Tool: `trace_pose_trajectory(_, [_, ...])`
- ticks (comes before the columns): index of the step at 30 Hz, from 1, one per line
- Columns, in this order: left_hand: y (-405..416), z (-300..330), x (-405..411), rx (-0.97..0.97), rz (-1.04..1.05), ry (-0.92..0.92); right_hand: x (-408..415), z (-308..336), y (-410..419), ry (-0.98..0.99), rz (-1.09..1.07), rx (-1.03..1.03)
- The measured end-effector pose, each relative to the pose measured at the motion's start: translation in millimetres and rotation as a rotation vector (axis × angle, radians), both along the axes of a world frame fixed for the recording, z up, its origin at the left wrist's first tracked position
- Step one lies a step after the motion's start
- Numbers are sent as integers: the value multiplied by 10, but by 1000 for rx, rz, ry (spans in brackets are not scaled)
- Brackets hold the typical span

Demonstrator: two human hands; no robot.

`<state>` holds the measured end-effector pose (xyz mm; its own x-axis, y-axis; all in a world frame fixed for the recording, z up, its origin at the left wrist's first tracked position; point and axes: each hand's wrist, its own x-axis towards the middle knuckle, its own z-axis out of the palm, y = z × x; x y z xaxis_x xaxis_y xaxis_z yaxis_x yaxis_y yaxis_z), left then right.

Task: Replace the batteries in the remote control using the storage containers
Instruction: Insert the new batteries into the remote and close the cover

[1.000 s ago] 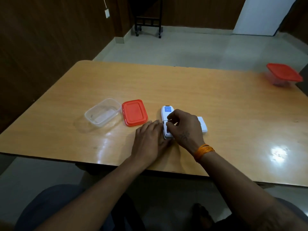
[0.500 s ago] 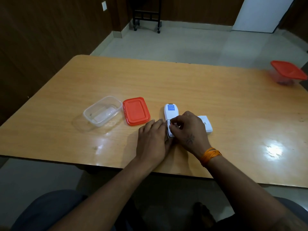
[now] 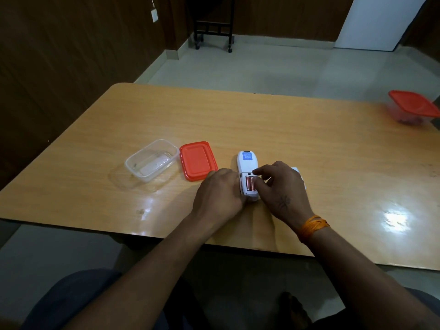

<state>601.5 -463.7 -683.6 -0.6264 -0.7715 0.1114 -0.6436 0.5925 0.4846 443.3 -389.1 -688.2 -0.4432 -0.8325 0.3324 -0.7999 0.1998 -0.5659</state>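
The remote control [image 3: 247, 173] lies face down on the bench [image 3: 285, 139], close to the near edge, and its battery bay is now in plain view: two copper-coloured batteries [image 3: 249, 182] sit side by side in the open slot. A moment ago the right hand covered that slot and nothing inside could be seen. Now the right hand [image 3: 279, 189] has lifted and slid a touch to the right, its fingers curled, thumb and forefinger closing at the right edge of the bay. Whether that grip has a battery pinched or is only reaching for one cannot be told from here. The left hand [image 3: 220, 194] stays put, pressed against the remote's left side, fingers bent around its lower end to steady it.

The white piece [image 3: 300, 178] just right of the right hand, mostly hidden behind it, looks like the removed battery cover. So the cover is off and the old cells are ready to be pulled, it seems.

Further left, the clear container [image 3: 152, 160] stands open, with its orange lid [image 3: 198, 160] lying beside it, a likely drop for the old cells. Far off at the bench's right edge sits a second container with an orange lid [image 3: 413, 108], closed; its contents are unclear.
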Motion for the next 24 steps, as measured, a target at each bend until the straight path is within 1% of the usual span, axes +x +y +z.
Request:
trace_pose_trajectory(3, [-105, 108, 72, -12, 3, -12, -27, 40, -23, 4, -25, -24])
trace_pose_trajectory(6, [-230, 150, 144, 53, -23, -69, -38, 64, -56, -25, -26, -40])
trace_pose_trajectory(9, [-338, 184, 206, 95, -21, -80, -33, 42, -83, -32, -17, -2])
trace_pose_trajectory(13, [-417, 202, 294, 46, 35, -8, -4, -22, -134, -53, -17, 23])
trace_pose_trajectory(16, [-347, 196, 284, -29, 59, 54, -16, -5, -167, -59, -42, 31])
trace_pose_trajectory(19, [-286, 200, 243, -99, 71, 55, -21, 38, -164, -61, -61, 34])
trace_pose_trajectory(21, [-302, 187, 245, -124, 101, 35, -42, 70, -128, -18, -72, 44])
trace_pose_trajectory(24, [-266, 153, 228, -106, 94, 93, -202, 142, -47, 96, -157, 110])
